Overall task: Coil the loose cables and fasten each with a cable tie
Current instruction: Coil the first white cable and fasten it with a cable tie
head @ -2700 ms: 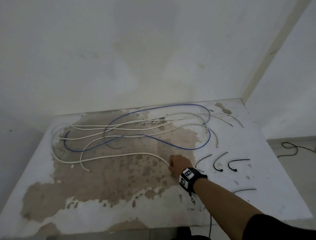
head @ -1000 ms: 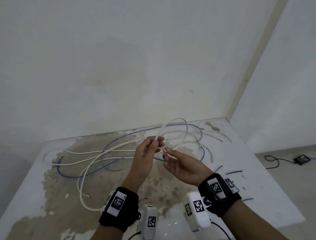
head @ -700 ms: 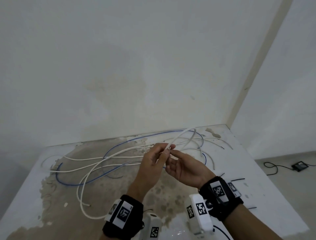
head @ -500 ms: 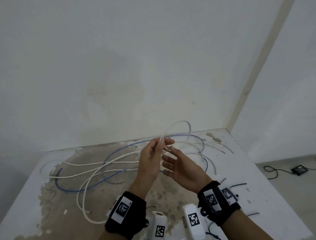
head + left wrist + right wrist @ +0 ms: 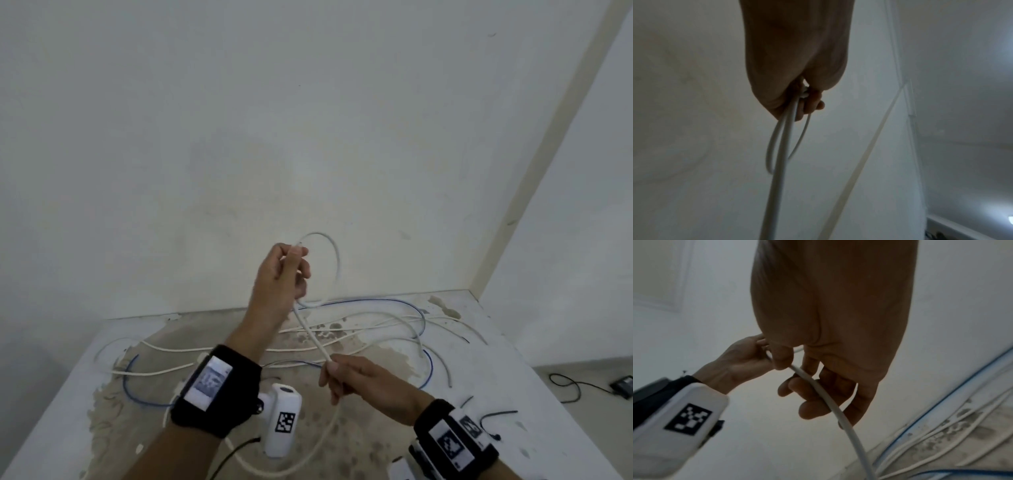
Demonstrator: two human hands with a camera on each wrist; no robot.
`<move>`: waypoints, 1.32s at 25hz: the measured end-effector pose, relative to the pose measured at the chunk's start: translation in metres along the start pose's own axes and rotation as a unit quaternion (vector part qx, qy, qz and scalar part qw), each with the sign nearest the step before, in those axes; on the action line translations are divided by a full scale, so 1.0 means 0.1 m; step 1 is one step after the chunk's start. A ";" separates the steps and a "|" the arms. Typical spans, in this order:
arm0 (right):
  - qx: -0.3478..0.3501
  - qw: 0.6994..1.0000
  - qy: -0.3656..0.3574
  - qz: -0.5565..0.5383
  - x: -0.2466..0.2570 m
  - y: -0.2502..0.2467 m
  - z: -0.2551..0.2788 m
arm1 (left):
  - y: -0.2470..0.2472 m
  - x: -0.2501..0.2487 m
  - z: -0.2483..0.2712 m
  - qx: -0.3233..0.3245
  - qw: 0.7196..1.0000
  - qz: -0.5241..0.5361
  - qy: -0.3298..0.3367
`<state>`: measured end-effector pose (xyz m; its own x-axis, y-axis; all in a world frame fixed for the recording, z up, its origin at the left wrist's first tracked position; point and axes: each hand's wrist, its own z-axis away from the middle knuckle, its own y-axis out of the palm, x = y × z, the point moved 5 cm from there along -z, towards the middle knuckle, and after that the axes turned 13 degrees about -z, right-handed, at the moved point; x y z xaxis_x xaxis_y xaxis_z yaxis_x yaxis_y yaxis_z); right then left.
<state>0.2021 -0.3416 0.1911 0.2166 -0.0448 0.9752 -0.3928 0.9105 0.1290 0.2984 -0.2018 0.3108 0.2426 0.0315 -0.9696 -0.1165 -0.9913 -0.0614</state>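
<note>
Above stained worktop (image 5: 534, 363), both hands pinching white cable (image 5: 313, 337): left hand (image 5: 279, 281), right hand (image 5: 363, 385); may snag blue cable (image 5: 376, 301), loosening loop

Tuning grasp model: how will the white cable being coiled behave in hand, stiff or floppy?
Probably springy: the white cable holds an open loop above the left hand. Likely light: the right hand lifts it with a fingertip pinch. Its sagging tail suggests flexibility.

Thin white round cable (image 5: 777, 186): upper end hidden inside curled left hand (image 5: 795, 65); lower run cut off by bottom edge of left wrist view.
</note>
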 end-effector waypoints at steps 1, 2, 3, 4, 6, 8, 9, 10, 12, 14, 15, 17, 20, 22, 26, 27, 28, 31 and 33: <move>0.004 1.000 0.017 0.014 -0.04 -0.10 0.05 | -0.12 -0.01 -0.06 0.013 0.999 0.001 -0.035; 0.006 0.999 0.036 0.028 -0.06 -0.22 0.09 | -0.25 -0.02 -0.11 0.032 0.996 0.007 -0.078; 0.007 0.997 0.057 0.045 -0.07 -0.34 0.14 | -0.37 -0.03 -0.15 0.047 0.992 0.017 -0.120; 0.012 0.995 0.079 0.064 -0.08 -0.45 0.18 | -0.50 -0.04 -0.17 0.054 0.986 0.028 -0.156; 0.024 0.990 0.116 0.079 -0.08 -0.61 0.25 | -0.76 -0.08 -0.25 0.051 0.977 0.054 -0.202; 0.022 0.990 0.135 0.046 -0.07 -0.66 0.29 | -0.94 -0.14 -0.30 0.056 0.971 0.083 -0.218; 0.016 0.990 0.135 0.031 -0.04 -0.66 0.29 | -0.98 -0.17 -0.30 0.069 0.967 0.102 -0.222; 0.008 0.991 0.129 0.034 0.02 -0.65 0.28 | -0.97 -0.19 -0.28 0.089 0.962 0.122 -0.228; -0.003 0.991 0.099 0.090 0.17 -0.64 0.22 | -0.89 -0.20 -0.20 0.130 0.952 0.139 -0.238; -0.007 0.986 0.076 0.147 0.36 -0.64 0.14 | -0.80 -0.17 -0.11 0.152 0.954 0.108 -0.235; -0.016 0.984 0.073 0.162 0.45 -0.66 0.10 | -0.77 -0.16 -0.07 0.165 0.954 0.091 -0.232; -0.047 0.980 0.080 0.178 0.64 -0.71 0.05 | -0.69 -0.16 0.01 0.205 0.944 0.100 -0.239; -0.104 0.978 0.076 0.165 0.91 -0.79 -0.03 | -0.57 -0.19 0.10 0.234 0.921 0.195 -0.244; -0.148 0.982 0.056 0.107 1.03 -0.81 -0.09 | -0.47 -0.18 0.15 0.224 0.913 0.248 -0.233; -0.230 0.972 0.028 -0.042 1.08 -0.83 -0.08 | -0.37 0.01 0.23 0.160 0.956 0.146 -0.198; -0.242 0.967 0.019 -0.074 1.07 -0.83 -0.06 | -0.33 0.05 0.25 0.157 0.959 0.124 -0.201; -0.250 0.963 0.008 -0.099 1.07 -0.82 -0.04 | -0.30 0.08 0.28 0.155 0.956 0.128 -0.213; -0.269 0.952 -0.035 -0.143 1.13 -0.69 -0.03 | -0.16 0.14 0.32 0.159 0.936 0.189 -0.251; -0.262 0.949 -0.071 -0.160 1.23 -0.50 -0.04 | -0.03 0.18 0.36 0.173 0.923 0.216 -0.269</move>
<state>0.2518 -0.3908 0.3041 0.1127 -0.3737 0.9207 0.1792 0.9190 0.3511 0.2682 -0.1937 0.2854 -0.4013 -0.2049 -0.8927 -0.4129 -0.8295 0.3760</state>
